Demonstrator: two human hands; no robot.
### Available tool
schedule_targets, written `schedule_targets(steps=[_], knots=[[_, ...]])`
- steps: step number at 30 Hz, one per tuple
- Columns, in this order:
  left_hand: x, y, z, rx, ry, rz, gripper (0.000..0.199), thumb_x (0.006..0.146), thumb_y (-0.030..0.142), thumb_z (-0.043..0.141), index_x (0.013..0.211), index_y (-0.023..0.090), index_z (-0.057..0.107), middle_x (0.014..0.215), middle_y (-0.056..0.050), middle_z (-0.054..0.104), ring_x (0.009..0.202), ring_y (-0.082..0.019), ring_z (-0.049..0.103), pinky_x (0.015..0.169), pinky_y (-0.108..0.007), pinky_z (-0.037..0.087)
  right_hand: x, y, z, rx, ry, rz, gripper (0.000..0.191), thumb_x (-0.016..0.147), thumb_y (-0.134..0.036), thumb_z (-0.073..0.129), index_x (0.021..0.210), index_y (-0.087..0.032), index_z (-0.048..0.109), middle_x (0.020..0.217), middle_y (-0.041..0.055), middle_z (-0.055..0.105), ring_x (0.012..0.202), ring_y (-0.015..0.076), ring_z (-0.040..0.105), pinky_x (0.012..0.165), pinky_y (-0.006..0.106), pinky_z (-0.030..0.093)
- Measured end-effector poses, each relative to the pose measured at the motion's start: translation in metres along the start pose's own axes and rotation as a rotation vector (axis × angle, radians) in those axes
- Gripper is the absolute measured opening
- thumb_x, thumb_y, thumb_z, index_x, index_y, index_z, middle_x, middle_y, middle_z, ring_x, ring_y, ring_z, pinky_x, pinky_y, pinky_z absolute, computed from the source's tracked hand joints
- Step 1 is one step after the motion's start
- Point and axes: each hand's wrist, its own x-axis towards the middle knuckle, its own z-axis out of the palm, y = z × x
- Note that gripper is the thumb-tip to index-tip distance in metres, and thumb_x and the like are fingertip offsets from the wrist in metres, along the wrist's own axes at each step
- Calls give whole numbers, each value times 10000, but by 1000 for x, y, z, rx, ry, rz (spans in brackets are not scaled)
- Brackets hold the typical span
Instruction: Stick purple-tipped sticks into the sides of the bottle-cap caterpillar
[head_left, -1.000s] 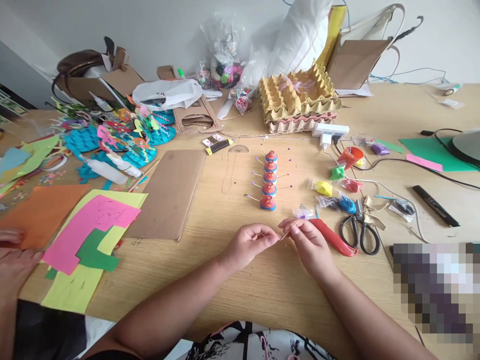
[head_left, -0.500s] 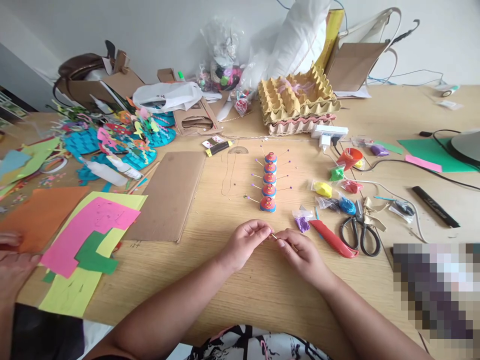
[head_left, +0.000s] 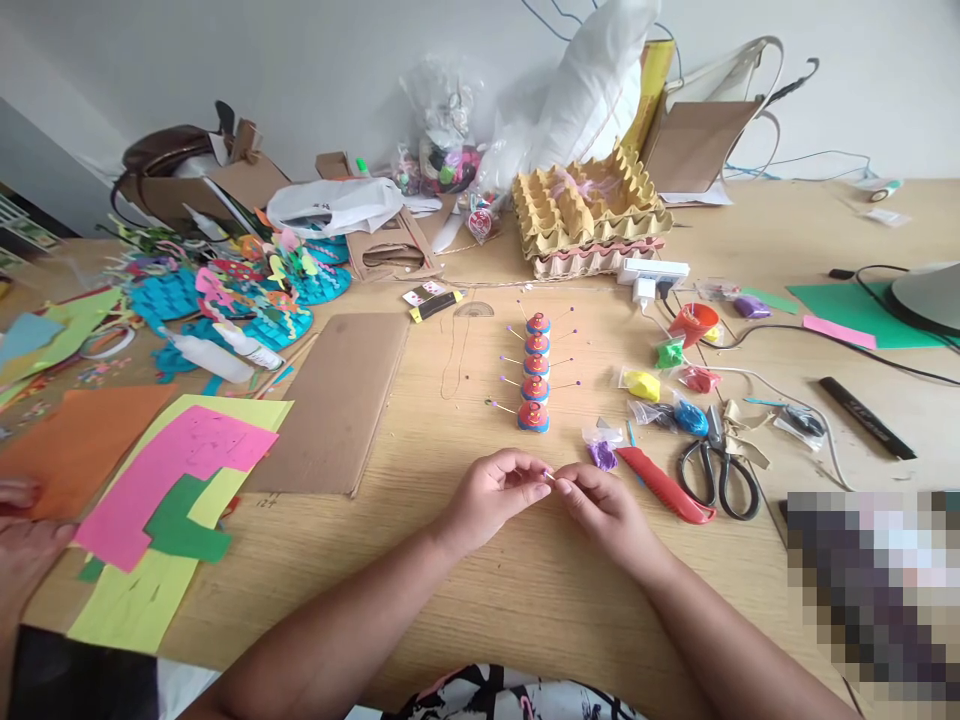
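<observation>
Just in front of me, my right hand (head_left: 604, 515) pinches a short thin toothpick (head_left: 550, 478). My left hand (head_left: 499, 498) is closed at its other end, where a tiny purple bit shows between the fingertips. Beyond my hands stands a row of several red and blue clay figures (head_left: 534, 418) with small faces. Thin sticks with purple ball tips jut from their sides. To the right of my hands lie a small bag of purple clay (head_left: 602, 455) and a red utility knife (head_left: 666, 487).
Black-handled scissors (head_left: 724, 470) and bags of colored clay (head_left: 641, 385) lie on the right. Cardboard (head_left: 330, 400) and colored paper (head_left: 169, 480) cover the left, beside another person's hand (head_left: 34, 540). Egg trays (head_left: 592, 215) are stacked at the back, near a white power strip (head_left: 652, 270).
My left fingers have shifted on the toothpick's end, and a purple bit now shows there. The view has tilted slightly; the objects on the table stay in place.
</observation>
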Motion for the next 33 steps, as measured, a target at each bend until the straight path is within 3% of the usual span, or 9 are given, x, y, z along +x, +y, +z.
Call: schedule_targets(steps=[7, 14, 18, 21, 27, 33], knots=[[-1, 4, -2, 232, 31, 187, 249, 865, 398, 780, 857, 152, 738, 847, -61, 712, 793, -151, 632, 740, -270, 500, -1, -1, 0, 19, -60, 14, 377, 1008, -508, 561, 886, -180, 700, 803, 32, 680, 726, 140, 588, 694, 256, 487], [-4, 6, -1, 314, 30, 259, 230, 929, 368, 702, 829, 161, 700, 813, -48, 683, 779, -151, 607, 736, -268, 477, -3, -1, 1, -16, -61, 11, 384, 1015, -511, 539, 863, -181, 665, 752, 22, 624, 695, 139, 546, 659, 253, 456], [-4, 6, -2, 278, 107, 206, 238, 931, 370, 693, 819, 162, 671, 782, -19, 647, 741, -127, 565, 721, -248, 456, -5, -2, 1, -26, -2, -5, 369, 1017, -484, 545, 822, -183, 633, 701, 5, 572, 640, 125, 496, 604, 246, 413], [-3, 4, -4, 207, 155, 119, 264, 937, 419, 685, 866, 165, 694, 777, -9, 654, 730, -118, 562, 707, -236, 457, -5, -3, 0, -27, 32, -14, 349, 1018, -472, 549, 834, -189, 636, 728, 14, 607, 664, 134, 537, 632, 249, 448], [-2, 5, -3, 212, 87, 130, 268, 922, 416, 713, 975, 162, 781, 996, -82, 780, 932, -179, 703, 880, -281, 540, -3, -1, -1, -30, 63, -52, 312, 1029, -474, 530, 974, -206, 678, 931, 63, 727, 877, 183, 675, 817, 287, 547], [-1, 4, -1, 213, 73, 176, 241, 897, 403, 749, 958, 173, 787, 964, -78, 789, 909, -179, 725, 865, -290, 568, -3, 2, 1, -54, 10, -76, 262, 1039, -416, 531, 1022, -215, 698, 995, 69, 753, 903, 181, 695, 833, 299, 552]])
